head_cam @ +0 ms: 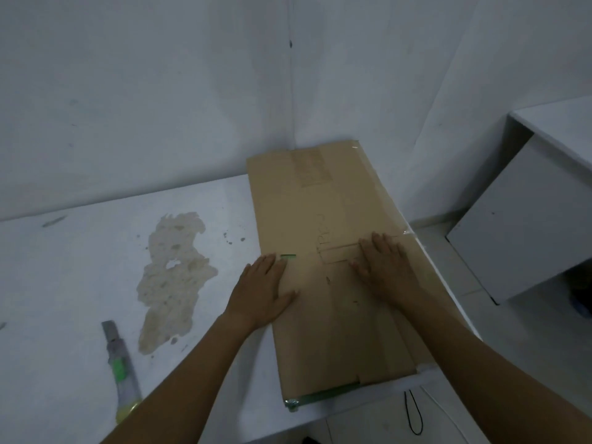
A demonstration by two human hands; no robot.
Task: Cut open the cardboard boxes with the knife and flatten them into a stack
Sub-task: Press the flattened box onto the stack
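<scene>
A flattened brown cardboard box lies along the right side of the white table, reaching from the wall corner to the near edge. My left hand presses flat on its left edge, fingers straight. My right hand presses flat on the middle right of the cardboard. The utility knife, grey with a green slider and yellow end, lies on the table at the near left, apart from both hands.
A large beige stain marks the table's middle. White walls meet in a corner behind the cardboard. A white cabinet stands to the right across a gap of floor. A black cord hangs below the table's near edge.
</scene>
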